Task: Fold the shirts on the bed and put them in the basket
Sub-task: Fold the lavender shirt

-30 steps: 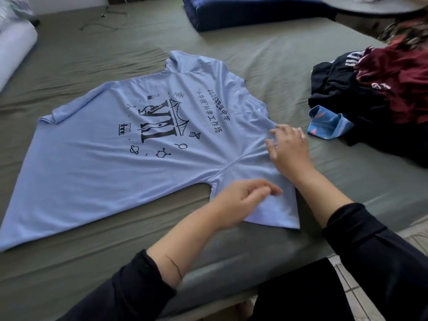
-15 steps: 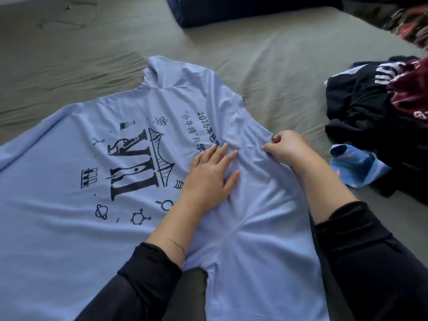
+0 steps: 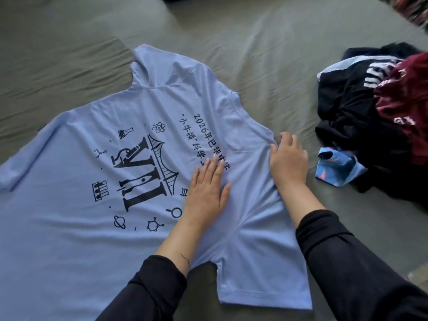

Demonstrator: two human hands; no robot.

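Observation:
A light blue T-shirt (image 3: 76,228) with a black printed design lies spread flat on the grey-green bed (image 3: 266,54), collar toward the far side. My left hand (image 3: 207,191) lies flat on the shirt beside the print, fingers straight and pressing the cloth. My right hand (image 3: 288,156) rests at the shirt's right shoulder edge, its fingers curled on the fabric where it bunches. The near sleeve (image 3: 261,281) lies between my forearms. No basket is in view.
A heap of dark clothes (image 3: 361,107) with a maroon garment (image 3: 407,98) and a blue patterned piece (image 3: 338,167) sits on the bed to the right of the shirt. Wrinkled bedsheet stretches beyond the collar.
My left hand went from hovering over the sleeve to lying flat on the shirt near the print. My head moved closer, so the shirt fills more of the view. My right hand stayed at the shoulder edge.

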